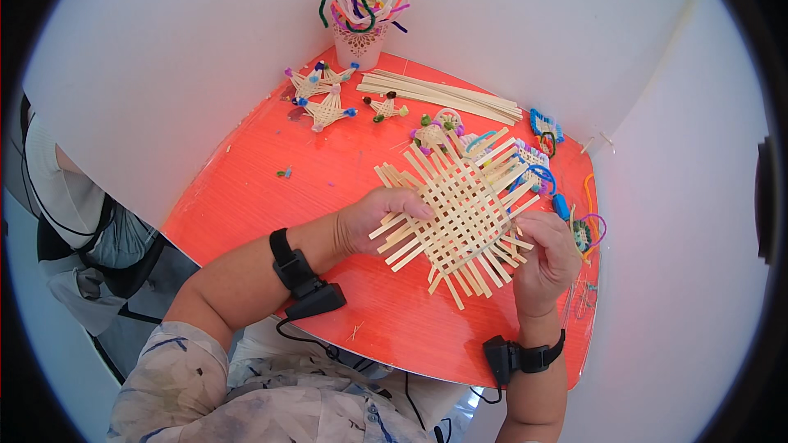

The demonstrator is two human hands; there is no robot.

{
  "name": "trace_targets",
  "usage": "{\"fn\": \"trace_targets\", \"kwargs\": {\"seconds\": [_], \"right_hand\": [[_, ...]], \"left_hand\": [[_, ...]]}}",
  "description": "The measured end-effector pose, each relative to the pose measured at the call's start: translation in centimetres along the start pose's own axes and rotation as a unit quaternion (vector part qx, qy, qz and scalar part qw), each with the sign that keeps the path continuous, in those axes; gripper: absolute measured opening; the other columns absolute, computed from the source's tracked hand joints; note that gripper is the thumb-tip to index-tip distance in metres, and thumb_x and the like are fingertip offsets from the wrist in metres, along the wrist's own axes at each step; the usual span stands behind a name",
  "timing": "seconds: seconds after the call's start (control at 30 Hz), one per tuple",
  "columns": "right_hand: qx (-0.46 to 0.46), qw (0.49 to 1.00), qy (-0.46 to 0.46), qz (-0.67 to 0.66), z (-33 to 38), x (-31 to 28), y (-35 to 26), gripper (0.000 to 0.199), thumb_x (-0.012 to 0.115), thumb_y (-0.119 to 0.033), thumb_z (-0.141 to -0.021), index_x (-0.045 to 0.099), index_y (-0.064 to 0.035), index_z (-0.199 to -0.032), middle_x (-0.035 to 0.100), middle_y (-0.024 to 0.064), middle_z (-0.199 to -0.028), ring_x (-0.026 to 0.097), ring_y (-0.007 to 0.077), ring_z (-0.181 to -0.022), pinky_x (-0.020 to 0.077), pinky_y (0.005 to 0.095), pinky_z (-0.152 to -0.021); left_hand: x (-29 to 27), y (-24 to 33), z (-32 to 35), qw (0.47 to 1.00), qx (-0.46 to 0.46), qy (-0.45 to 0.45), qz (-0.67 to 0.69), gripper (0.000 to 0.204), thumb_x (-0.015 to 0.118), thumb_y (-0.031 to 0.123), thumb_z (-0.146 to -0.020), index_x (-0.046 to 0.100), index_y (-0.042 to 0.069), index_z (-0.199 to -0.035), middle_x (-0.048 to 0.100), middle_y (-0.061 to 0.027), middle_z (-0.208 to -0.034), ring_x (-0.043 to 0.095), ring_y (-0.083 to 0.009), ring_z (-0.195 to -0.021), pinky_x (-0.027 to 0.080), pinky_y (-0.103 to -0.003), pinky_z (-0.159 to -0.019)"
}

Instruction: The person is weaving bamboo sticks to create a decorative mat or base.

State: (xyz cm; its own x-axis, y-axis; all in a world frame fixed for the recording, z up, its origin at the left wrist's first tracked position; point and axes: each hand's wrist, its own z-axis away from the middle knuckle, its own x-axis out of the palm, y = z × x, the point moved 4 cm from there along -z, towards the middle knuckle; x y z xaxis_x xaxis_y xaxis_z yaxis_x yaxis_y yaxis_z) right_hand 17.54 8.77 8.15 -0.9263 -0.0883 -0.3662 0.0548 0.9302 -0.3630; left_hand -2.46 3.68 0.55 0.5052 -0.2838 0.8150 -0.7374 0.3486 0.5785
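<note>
A square mat woven from pale flat bamboo-like strips [466, 217] is held tilted above the red table, its loose strip ends sticking out on every side. A thin dark line like a cord runs along part of the weave's border. My left hand [373, 221] grips the mat's left side, thumb on top and fingers hidden beneath. At the right edge, my right hand [548, 258] is closed with its fingertips pinched among the strip ends. Whether a cord end is also in that pinch cannot be made out.
Star-shaped woven pieces [330, 111] lie at the back left of the red table [271, 205]. A patterned cup [359, 47] holds pipe cleaners. Loose strips [443, 96] lie along the back. Colourful woven pieces [533, 156] sit behind the mat. White partitions surround the table; a person sits at left.
</note>
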Motion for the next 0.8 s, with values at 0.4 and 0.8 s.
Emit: {"fn": "trace_targets", "kwargs": {"seconds": [0.4,0.8], "right_hand": [[0.263,0.944,0.050,-0.193,1.1,1.0,2.2,0.006,0.060,-0.005,-0.092,0.058,-0.0019,-0.096,0.060,0.0010,-0.086,0.057,0.0055,-0.076,0.0466,0.0203,-0.065],[0.301,0.926,0.038,-0.225,1.5,0.9,2.9,0.005,0.059,-0.006,-0.093,0.058,-0.0016,-0.096,0.061,0.0015,-0.083,0.056,0.0062,-0.074,0.0461,0.0206,-0.066]], "left_hand": [[-0.4,-0.1,-0.2,0.998,0.012,0.023,-0.054,0.036,0.053,0.013,-0.091,0.053,-0.009,-0.120,0.062,-0.0193,-0.118,0.063,-0.0234,-0.107,0.049,-0.035,-0.096],[-0.3,0.1,0.2,0.992,-0.018,0.093,-0.087,0.045,0.055,0.014,-0.087,0.050,-0.007,-0.126,0.063,-0.0183,-0.116,0.065,-0.0219,-0.103,0.052,-0.034,-0.092]]}}
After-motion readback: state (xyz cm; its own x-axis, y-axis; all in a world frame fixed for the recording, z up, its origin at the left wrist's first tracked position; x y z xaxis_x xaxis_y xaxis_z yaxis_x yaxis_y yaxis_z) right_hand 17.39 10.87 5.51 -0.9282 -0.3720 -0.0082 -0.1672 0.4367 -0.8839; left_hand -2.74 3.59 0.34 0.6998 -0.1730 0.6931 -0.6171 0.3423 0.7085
